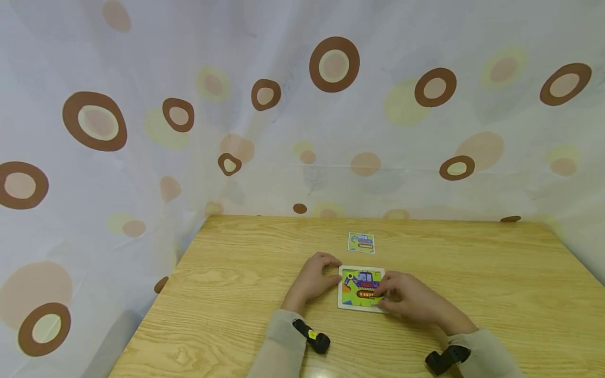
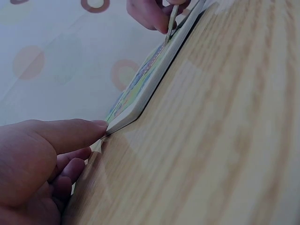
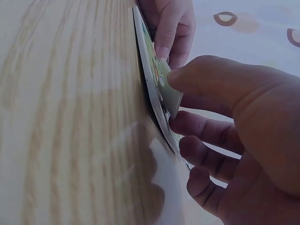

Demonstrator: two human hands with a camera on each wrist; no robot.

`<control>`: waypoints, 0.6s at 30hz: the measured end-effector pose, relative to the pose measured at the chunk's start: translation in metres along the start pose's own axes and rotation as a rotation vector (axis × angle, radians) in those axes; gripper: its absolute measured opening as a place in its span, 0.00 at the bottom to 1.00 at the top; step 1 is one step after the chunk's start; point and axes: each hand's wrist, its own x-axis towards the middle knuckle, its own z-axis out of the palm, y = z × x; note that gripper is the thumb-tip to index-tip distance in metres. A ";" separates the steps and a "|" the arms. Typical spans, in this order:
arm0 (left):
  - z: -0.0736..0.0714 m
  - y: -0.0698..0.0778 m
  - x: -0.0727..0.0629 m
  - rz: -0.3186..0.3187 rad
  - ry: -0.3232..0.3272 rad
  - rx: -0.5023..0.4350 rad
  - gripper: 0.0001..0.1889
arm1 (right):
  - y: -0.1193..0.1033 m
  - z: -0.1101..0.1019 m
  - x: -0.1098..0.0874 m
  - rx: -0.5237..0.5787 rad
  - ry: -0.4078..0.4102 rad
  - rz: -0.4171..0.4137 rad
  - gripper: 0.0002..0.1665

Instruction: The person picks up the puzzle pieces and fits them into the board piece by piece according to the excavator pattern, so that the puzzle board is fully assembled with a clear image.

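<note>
A jigsaw puzzle board (image 1: 359, 309) with a pale rim and a digger picture on green lies on the table in front of me. My right hand (image 1: 413, 299) is over its right side and pinches a puzzle piece (image 3: 171, 93) between thumb and fingers. The piece stands tilted up from the picture, its pale side showing in the right wrist view. At the board's left edge, my left hand (image 1: 313, 278) touches the rim; in the left wrist view its thumb (image 2: 79, 133) lies straight against the corner. The right fingers hide part of the board's right side.
A small square card (image 1: 361, 243) with a matching digger picture lies just beyond the board. The wooden table (image 1: 236, 294) runs back to a hanging white sheet (image 1: 283, 131) with brown and yellow spots, which also encloses the left side.
</note>
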 end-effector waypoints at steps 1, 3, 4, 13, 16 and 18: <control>0.000 0.000 0.000 0.001 0.001 0.000 0.16 | 0.000 0.000 0.000 -0.001 -0.001 0.001 0.06; 0.000 0.000 0.001 0.001 0.002 0.002 0.16 | 0.000 0.000 0.000 -0.006 0.000 0.002 0.07; 0.000 0.000 0.001 -0.001 0.001 0.004 0.16 | 0.000 0.001 0.000 -0.008 0.001 0.003 0.07; 0.000 0.000 0.001 -0.001 0.001 0.009 0.16 | 0.000 0.002 0.001 -0.012 0.005 0.030 0.07; 0.001 0.000 0.001 -0.005 0.000 0.009 0.16 | 0.000 0.002 0.001 -0.006 0.005 0.046 0.07; 0.000 0.000 0.001 -0.009 -0.001 0.010 0.16 | -0.001 0.003 0.001 -0.004 0.007 0.058 0.07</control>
